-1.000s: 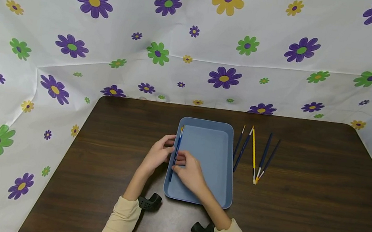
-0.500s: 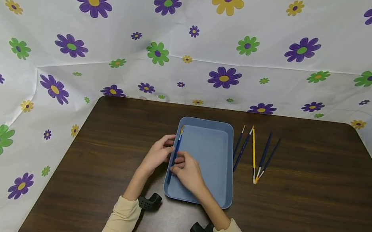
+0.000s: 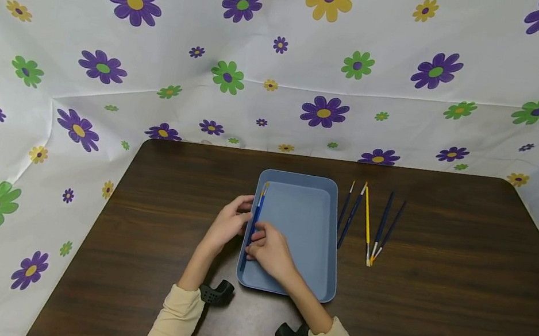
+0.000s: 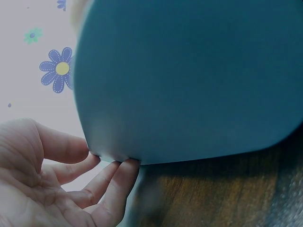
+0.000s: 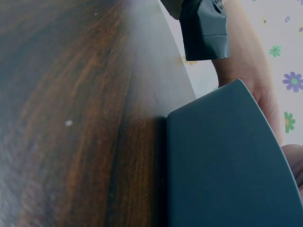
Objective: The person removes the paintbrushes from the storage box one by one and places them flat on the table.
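Note:
A blue-grey tray (image 3: 298,236) lies on the table. My left hand (image 3: 227,224) is at its left side, and in the left wrist view the thumb and fingers (image 4: 124,182) hold the tray's edge. Inside the tray, my right hand (image 3: 272,249) pinches a blue paintbrush (image 3: 255,218) along the left wall. Bristles point away from me. Two brush tips show close together there, so a second paintbrush seems to lie alongside; the right fingers hide part of the handles. The right wrist view shows mostly the tray's outer wall (image 5: 222,165), with the pinch out of sight.
Right of the tray lie several loose paintbrushes: blue ones (image 3: 353,215) near the tray wall, a yellow one (image 3: 368,217), and more dark blue ones (image 3: 383,220). The dark wooden table (image 3: 465,290) ends at a white flowered cloth (image 3: 162,47) behind and at the left.
My right hand has slid slightly toward me along the tray's left wall. The brush tips there now stand a little apart. My left hand and the tray have stayed put.

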A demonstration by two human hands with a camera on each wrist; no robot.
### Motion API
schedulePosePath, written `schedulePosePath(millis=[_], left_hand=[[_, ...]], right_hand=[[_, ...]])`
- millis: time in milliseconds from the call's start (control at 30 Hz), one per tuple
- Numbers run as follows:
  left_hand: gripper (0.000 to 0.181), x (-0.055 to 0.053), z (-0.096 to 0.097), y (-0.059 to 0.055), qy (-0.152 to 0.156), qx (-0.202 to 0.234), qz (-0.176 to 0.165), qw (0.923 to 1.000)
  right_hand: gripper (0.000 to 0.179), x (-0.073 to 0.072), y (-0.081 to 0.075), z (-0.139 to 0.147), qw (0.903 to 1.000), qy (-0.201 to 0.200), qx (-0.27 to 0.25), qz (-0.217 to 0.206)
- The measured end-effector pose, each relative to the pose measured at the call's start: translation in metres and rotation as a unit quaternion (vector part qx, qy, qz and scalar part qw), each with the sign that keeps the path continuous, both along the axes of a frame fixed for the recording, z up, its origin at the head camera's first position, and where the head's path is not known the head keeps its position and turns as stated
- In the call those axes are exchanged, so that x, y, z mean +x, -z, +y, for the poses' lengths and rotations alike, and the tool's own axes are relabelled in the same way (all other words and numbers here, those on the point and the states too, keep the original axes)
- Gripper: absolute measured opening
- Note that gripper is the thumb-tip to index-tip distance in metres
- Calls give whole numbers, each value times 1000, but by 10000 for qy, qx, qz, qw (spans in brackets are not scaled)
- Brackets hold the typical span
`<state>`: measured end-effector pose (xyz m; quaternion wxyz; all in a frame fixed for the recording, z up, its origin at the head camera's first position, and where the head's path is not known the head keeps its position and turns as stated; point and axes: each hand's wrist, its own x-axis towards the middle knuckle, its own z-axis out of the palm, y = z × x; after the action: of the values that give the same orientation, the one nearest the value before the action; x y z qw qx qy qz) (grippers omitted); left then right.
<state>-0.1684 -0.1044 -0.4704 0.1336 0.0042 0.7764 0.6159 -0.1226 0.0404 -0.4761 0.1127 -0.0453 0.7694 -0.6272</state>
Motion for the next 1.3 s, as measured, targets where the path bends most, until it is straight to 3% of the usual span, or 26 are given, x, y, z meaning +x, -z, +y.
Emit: schedulePosePath(millis=[600,867,1300], left_hand=[[47,-1,-1,2,-21,-73,49,10000],[47,0,0,1,-21,-64,-3,10000],[46,-2,0,3,-24,-50,5,10000]], right_hand=[[53,0,2,0,9997,-60,175,149],[53,0,2,0,9976,-66,589,361],[51,1,-1,0,9988,-42,462,183]])
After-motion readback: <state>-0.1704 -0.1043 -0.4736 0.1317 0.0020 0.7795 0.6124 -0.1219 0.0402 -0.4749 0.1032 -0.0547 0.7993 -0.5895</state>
